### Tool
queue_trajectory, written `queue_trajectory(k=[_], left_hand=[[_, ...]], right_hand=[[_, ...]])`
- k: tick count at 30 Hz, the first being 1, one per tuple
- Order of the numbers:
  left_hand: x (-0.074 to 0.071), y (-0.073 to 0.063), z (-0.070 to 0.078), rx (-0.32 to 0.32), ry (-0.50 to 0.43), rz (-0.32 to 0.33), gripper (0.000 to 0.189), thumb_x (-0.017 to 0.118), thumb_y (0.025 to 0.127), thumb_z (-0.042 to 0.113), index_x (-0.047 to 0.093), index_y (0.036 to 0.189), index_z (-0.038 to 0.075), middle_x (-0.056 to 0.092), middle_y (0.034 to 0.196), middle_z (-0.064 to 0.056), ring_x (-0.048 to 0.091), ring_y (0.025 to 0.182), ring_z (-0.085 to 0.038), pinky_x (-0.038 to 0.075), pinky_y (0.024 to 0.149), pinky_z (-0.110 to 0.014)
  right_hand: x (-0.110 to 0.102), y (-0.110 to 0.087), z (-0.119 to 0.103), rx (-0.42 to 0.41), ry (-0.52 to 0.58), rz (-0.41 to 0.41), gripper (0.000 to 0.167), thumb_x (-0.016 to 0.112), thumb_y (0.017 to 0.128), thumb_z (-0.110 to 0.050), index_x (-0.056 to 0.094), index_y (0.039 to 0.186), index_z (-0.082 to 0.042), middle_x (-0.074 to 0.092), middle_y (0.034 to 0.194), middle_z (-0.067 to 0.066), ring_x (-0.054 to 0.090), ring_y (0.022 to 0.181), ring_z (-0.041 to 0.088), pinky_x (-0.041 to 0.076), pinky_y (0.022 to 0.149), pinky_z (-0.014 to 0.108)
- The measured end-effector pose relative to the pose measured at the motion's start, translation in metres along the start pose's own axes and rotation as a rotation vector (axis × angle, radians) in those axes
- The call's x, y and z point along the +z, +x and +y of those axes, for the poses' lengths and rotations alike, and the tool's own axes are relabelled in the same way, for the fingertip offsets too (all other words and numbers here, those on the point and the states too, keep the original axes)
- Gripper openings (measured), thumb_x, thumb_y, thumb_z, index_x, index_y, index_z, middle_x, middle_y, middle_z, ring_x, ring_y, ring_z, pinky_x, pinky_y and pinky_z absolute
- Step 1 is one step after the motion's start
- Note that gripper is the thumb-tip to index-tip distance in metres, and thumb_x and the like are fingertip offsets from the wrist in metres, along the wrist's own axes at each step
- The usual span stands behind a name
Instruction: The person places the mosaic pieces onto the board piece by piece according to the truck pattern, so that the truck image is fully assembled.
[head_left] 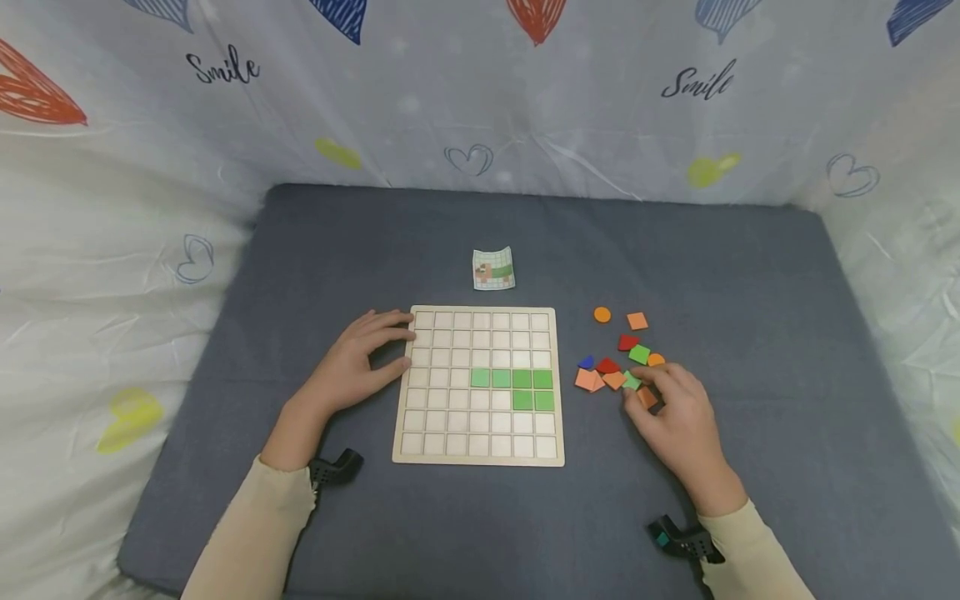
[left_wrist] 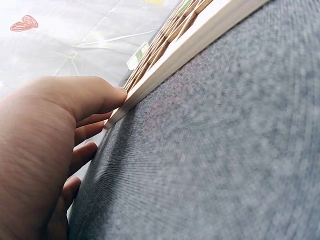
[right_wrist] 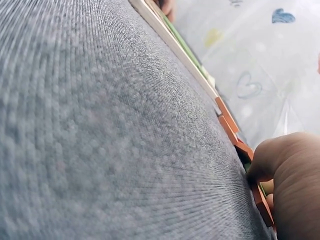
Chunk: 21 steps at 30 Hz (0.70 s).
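Wooden, the board [head_left: 480, 459] has the left grip [head_left: 363, 354], fingers spread, at its left edge, perhaps steadying it. Right of the board, among tiles [head_left: 608, 366] probably kept handy, the right grip [head_left: 678, 408] curls at a green tile [head_left: 632, 381]; pinched or not, I cannot tell.

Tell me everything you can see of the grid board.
The board looks like pale wood: roughly square, with a plain rim around a seven-by-seven grid of cells. Six green tiles sit in it: four side by side in the fourth row from the top, two below at the right. It lies flat on dark gray cloth; the left hand touches its left edge.
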<state>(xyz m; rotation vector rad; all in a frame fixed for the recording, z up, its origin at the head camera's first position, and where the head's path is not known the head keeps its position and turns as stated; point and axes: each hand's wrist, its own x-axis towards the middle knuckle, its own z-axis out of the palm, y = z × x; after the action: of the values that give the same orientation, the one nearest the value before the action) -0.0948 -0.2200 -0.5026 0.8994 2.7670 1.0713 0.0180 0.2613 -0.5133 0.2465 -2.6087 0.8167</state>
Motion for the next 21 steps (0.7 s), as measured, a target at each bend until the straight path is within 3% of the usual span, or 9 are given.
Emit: queue_trajectory(k=[10, 21], left_hand=[[0.0003, -0.0005, -0.0002, -0.002, 0.000, 0.001, 0.041, 0.083, 0.102, 0.027, 0.075, 0.140, 0.012, 0.057, 0.161, -0.008, 0.042, 0.157, -0.036, 0.017, 0.139, -0.051], [-0.0005, 0.0002, 0.0019, -0.002, 0.004, 0.002, 0.041, 0.083, 0.102, 0.026, 0.075, 0.139, 0.012, 0.057, 0.161, -0.009, 0.042, 0.157, -0.037, 0.017, 0.139, -0.051]], right_hand=[[0.0016, 0.0012, 0.0013, 0.055, 0.040, 0.028, 0.022, 0.083, 0.087, -0.002, 0.080, 0.109, 0.001, 0.066, 0.096, 0.009, 0.053, 0.079, 0.017, 0.040, 0.061, 0.017], [0.0020, 0.0050, -0.0039, 0.040, 0.139, 0.081, 0.025, 0.083, 0.087, 0.003, 0.080, 0.111, -0.002, 0.068, 0.099, 0.009, 0.047, 0.077, 0.015, 0.035, 0.056, 0.017]])
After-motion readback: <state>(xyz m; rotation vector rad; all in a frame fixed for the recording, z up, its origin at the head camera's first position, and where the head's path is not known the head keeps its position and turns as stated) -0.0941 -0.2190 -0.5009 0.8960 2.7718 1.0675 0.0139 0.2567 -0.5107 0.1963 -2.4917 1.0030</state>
